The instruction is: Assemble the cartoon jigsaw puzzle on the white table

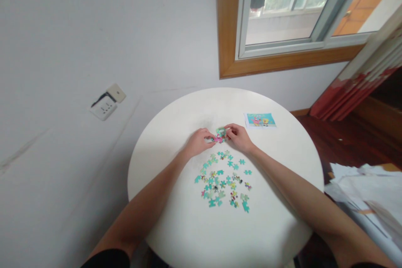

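Between my two hands lies a small cluster of joined jigsaw pieces (219, 138), pink and pale green. My left hand (199, 142) is at its left edge, thumb and fingertips closed in a pinch on a puzzle piece there. At the cluster's right edge, the fingers of my right hand (239, 137) are curled in and touch it; what lies between those fingertips is mostly hidden. Closer to me, many loose jigsaw pieces (228, 179) are scattered, mostly turquoise, with some yellow, pink and dark ones.
A printed cartoon picture (260, 120) lies on the round white table (176, 117), beyond my right hand. The wall with a socket (103, 107) stands behind and left. A wood-framed window (228, 50) is above. Papers (367, 192) are piled at the right, below a curtain (339, 96).
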Demonstrator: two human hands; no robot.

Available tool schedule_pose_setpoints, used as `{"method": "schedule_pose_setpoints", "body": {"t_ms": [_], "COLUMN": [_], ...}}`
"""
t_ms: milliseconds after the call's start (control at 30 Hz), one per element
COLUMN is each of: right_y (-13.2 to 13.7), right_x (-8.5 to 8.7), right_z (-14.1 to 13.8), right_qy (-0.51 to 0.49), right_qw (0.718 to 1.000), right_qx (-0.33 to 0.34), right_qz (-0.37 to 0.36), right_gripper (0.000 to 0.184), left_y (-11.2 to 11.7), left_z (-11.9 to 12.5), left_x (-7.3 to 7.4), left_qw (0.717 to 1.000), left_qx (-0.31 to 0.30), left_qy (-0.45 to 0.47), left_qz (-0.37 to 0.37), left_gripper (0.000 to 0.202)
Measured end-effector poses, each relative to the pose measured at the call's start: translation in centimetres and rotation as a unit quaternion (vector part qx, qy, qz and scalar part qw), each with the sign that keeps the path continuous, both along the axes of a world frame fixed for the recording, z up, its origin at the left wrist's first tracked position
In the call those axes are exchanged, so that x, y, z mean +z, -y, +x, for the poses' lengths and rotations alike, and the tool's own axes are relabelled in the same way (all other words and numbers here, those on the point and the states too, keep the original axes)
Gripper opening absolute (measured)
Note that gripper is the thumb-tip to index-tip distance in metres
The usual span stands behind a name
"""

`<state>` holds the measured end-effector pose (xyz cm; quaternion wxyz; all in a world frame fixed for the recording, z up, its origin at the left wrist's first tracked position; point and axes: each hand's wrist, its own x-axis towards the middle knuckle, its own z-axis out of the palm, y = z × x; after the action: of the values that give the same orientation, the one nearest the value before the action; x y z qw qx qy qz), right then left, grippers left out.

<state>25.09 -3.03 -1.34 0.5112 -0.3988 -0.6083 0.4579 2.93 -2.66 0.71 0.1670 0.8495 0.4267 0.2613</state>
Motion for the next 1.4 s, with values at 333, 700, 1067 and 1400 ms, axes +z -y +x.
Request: {"method": "schedule_pose_setpoints", "body": {"t_ms": [333,700,1067,1400], "right_y": [-0.1,-0.2,-0.2,0.3], "right_x": [-0.2,-0.3,-0.6,0.2], "right_z": [0.0,0.1,0.3,1.0], "right_qy": [0.008,0.005,0.056,0.266], "right_qw": [1.0,1.0,0.997,0.931], "right_qx": [-0.006,-0.004,-0.031,-0.013], "right_qz": [0.004,-0.009,0.031,0.249], "right_gripper": [0.033,0.033,0.023,0.039], "left_y": [0.2,0.5,0.2,0.2], "left_z": [0.2,0.5,0.7,0.6], "left_x": [0.0,0.1,0.0,-0.1], "left_qw": [0.999,0.999,0.999,0.999], "left_qx": [0.001,0.001,0.021,0.017], "left_qy": [-0.028,-0.022,0.021,0.005], "left_qz": [0.018,0.023,0.037,0.029], "left_gripper": [0.018,0.021,0.029,0.041]}}
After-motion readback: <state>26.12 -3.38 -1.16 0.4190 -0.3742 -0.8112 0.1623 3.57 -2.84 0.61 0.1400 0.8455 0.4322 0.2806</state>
